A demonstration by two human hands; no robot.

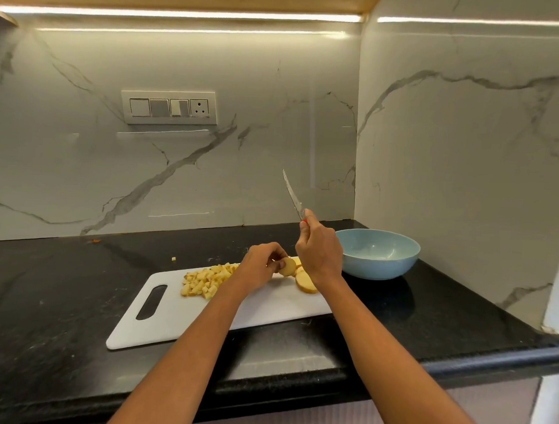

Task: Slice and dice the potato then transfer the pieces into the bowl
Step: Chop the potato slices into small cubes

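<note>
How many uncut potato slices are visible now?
3 potato slices: one pinched in the left hand, slice; one flat on the cutting board, slice; one behind. The right hand may hide more.

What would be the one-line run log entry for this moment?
left hand: pinches potato slice | right hand: holds knife raised | diced pieces on cutting board | bowl: no potato

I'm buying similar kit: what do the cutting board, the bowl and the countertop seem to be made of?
Cutting board: probably plastic; thin, uniform white, matte, with a moulded handle slot.
Bowl: pale blue, smooth, soft sheen; ceramic or melamine, cannot tell which.
Countertop: likely polished black granite; speckled and reflective.
</note>
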